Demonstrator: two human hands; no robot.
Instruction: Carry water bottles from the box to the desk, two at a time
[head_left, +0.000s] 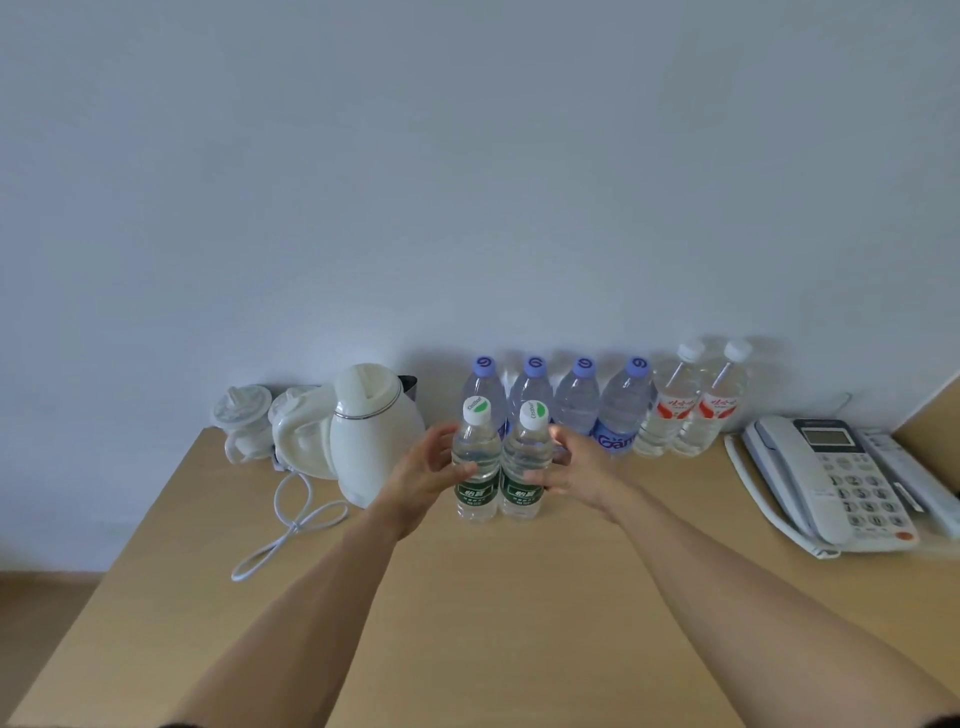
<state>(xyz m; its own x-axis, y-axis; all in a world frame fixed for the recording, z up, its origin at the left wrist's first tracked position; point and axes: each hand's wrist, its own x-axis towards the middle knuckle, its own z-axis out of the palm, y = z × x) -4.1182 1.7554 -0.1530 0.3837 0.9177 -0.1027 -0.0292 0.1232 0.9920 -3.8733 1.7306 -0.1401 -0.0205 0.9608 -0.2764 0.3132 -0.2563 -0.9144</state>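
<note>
Two green-labelled bottles (500, 462) are seen upright, touching side by side on a tan desk (493, 597), flanked by the left hand (426, 473) and right hand (574, 470), fingers relaxed and spread against them, gripping nothing. Behind, four purple-capped bottles (556, 400) and two red-labelled bottles (693, 405) are lined along a pale wall (467, 182). One kettle (371, 431) and one telephone (831, 483) are set at either side. Small white items at far left are hard to identify.
</note>
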